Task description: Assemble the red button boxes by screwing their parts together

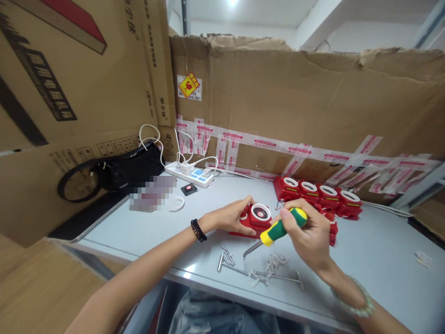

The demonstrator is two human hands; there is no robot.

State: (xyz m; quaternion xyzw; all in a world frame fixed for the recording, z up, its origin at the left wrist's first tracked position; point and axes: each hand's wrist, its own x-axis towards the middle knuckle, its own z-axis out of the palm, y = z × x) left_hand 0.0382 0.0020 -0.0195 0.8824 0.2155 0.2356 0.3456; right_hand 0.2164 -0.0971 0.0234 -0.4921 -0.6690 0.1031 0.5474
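Centrally, red unit (259,225) clamped between left fingers (246,203), green-yellow screwdriver (279,230) wrapped in right fingers (290,221).

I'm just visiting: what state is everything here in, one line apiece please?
Left hand: gripping the front red unit.
Right hand: closed around the screwdriver.
Front red unit: resting flat, white ring up.
Screwdriver: tilted, tip down.
Screws: loose, near the screwdriver tip.
T-handled tools: lying down, unheld.
Rear red units: lined up, white rings up.
Power strip: cords plugged in.
Cardboard panel: upright, taped, top edge ragged.
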